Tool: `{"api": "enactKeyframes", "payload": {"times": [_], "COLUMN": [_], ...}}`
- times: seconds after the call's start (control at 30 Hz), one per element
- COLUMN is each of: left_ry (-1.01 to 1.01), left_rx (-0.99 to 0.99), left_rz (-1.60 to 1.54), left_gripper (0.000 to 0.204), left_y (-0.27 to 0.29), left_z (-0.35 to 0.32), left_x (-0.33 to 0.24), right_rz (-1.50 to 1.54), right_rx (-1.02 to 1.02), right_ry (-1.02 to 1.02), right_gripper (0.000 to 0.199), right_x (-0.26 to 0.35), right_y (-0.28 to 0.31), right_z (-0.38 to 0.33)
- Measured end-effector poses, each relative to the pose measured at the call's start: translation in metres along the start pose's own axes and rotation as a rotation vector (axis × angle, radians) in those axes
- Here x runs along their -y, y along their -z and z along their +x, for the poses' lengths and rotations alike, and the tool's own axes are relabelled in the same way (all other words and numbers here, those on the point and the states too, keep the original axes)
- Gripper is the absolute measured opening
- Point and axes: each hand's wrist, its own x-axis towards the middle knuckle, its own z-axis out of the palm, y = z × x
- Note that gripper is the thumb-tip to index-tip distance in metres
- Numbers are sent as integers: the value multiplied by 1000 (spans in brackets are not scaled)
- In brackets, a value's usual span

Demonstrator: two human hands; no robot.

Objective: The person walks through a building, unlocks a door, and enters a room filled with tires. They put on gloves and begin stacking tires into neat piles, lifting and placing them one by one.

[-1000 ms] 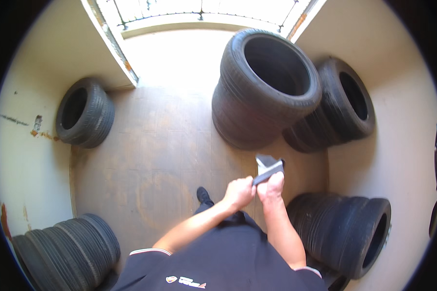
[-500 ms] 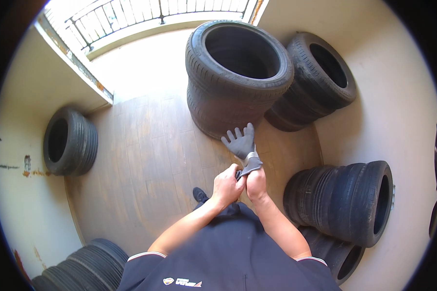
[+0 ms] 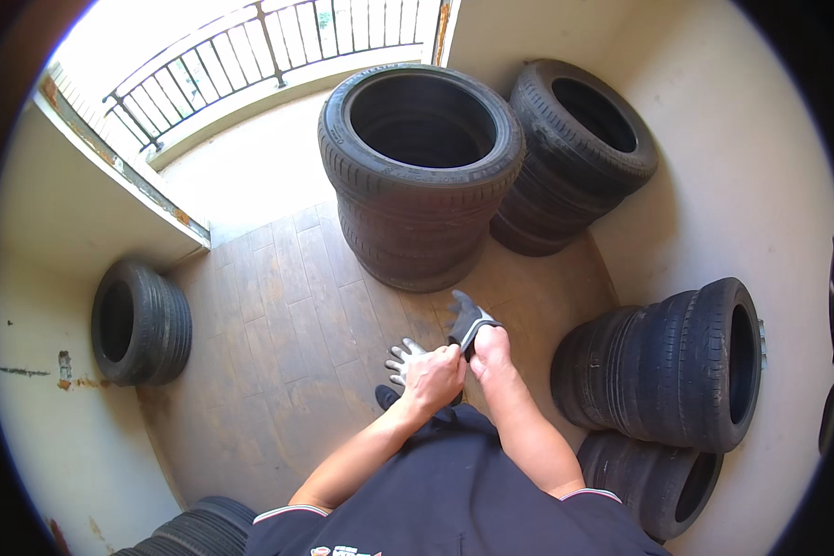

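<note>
Both my hands are raised in front of my chest over a wooden floor. My left hand [image 3: 433, 378] is closed on a grey work glove [image 3: 402, 359] whose pale fingers stick out to its left. My right hand [image 3: 491, 349] grips a second grey glove [image 3: 467, 320] that points up and away from me. The two hands are close together, almost touching. My bare forearms rise from a dark short-sleeved shirt at the lower edge.
A stack of black tyres [image 3: 422, 167] stands ahead, with a leaning stack [image 3: 574, 148] behind it to the right. Upright tyres [image 3: 686, 366] line the right wall. One tyre [image 3: 139, 322] leans on the left wall. A balcony railing [image 3: 250, 46] is at the top.
The view has tilted so the tyre stacks sit lower and nearer. The single glove seen earlier between my hands is now two gloves, one in each hand.
</note>
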Motion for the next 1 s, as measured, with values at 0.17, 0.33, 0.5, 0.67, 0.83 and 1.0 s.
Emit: {"api": "enactKeyframes", "payload": {"times": [0.17, 0.33, 0.5, 0.67, 0.83, 1.0], "left_ry": [-81, -12, 42, -132, -66, 55], "left_rx": [10, -18, 89, 86, 38, 190], "left_rz": [-47, 22, 109, 181, 26, 26], "left_gripper": [23, 23, 26, 23, 24, 26], "left_y": [-11, -8, 1, -13, -22, -17], "left_z": [-2, 16, 36, 23, 8, 17], "left_x": [-12, -12, -1, -11, -13, -14], "right_rz": [219, 183, -53, 161, 376, 287], "right_rx": [222, 204, 306, -53, 216, 144], "right_ry": [-165, -87, 226, 61, -7, 311], "right_gripper": [44, 51, 50, 47, 52, 50], "right_x": [27, 34, 3, -10, -8, -3], "right_y": [6, -17, -18, 12, 21, 24], "right_z": [2, -12, -12, 34, 35, 63]}}
